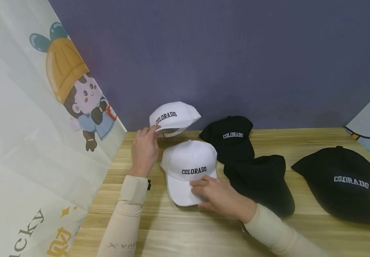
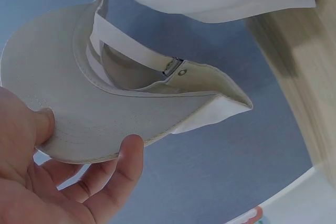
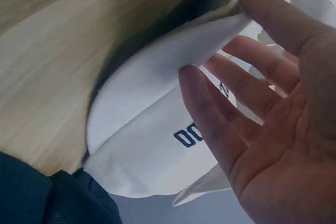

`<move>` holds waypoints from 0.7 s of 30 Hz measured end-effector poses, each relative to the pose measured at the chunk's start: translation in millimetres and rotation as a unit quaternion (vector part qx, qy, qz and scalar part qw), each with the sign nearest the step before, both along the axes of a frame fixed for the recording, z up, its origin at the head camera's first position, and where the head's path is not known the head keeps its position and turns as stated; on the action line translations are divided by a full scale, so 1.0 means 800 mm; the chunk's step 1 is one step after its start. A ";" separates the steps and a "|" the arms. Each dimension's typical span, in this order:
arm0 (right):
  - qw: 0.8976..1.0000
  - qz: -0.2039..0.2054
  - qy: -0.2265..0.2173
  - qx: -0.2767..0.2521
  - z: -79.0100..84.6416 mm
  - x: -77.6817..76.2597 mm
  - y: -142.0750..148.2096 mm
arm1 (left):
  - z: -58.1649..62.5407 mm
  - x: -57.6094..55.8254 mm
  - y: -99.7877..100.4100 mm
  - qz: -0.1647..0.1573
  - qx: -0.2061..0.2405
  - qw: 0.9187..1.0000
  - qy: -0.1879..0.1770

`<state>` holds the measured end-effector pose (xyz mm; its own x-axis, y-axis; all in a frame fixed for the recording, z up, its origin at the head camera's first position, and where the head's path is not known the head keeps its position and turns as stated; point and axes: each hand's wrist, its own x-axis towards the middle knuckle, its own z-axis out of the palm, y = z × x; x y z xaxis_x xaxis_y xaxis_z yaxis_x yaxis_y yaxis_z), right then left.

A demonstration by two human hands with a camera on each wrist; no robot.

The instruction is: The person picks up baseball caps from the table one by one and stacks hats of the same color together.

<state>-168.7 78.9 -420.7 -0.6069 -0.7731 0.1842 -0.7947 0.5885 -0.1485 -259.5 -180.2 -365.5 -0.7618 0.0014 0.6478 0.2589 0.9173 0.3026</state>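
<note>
Blue backdrop (image 1: 236, 64), wood-grain bench (image 1: 172, 235); white sheet (image 1: 18, 150) at 9 o'clock, printed "ucky", start cut off. Near white cap (image 1: 188, 162) upright on bench, brim to 6; right hand (image 1: 218, 196) pinches that brim loosely, fingers on top. Far white cap (image 1: 178, 111) tilted, between 11 and 12 from it; left hand (image 1: 144, 150) pinches its brim, thumb underneath. Bench contact unclear. Brim grips probably spare the crowns and leave lettering uncovered. Rear black cap (image 1: 231, 146) at 2; middle black cap (image 1: 262, 185) and outer black cap (image 1: 342, 187) near 3; likely grouped by colour. Whites read COLORADO in black; rear and outer blacks, same in white; none visible on middle.
</note>
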 end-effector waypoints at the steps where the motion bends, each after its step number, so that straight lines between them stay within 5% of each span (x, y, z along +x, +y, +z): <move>1: 1.000 0.000 0.004 -0.002 -0.001 -0.001 0.000 | 0.001 0.001 0.000 0.001 -0.001 1.000 0.003; 21: 0.999 -0.030 0.009 -0.035 -0.024 -0.012 -0.003 | 0.027 0.023 0.005 0.008 -0.003 0.999 0.041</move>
